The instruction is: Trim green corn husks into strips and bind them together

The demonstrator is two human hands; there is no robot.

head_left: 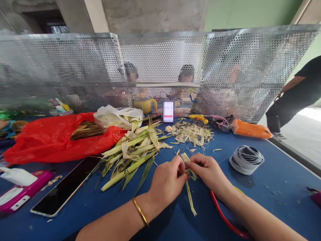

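My left hand (168,177) and my right hand (210,172) meet above the blue table, fingers closed on a pale green strip of leaf (191,199). It looks like corn husk. One end sticks up between the fingertips and a narrow tail hangs below them. The exact grip is partly hidden by my fingers. To the left of my hands lies a heap of green and dry husk leaves (134,154). Beyond them, small pale husk scraps (194,132) are strewn. A spool of grey-white cord (246,160) stands to the right of my right hand.
A red plastic bag (45,140), a white bag (117,117), a dark phone (67,187) and a magenta device (27,192) lie left. A lit phone (168,111) stands before the perforated metal screen (160,50). Red-handled scissors or pliers (223,212) lie under my right forearm; a person stands far right.
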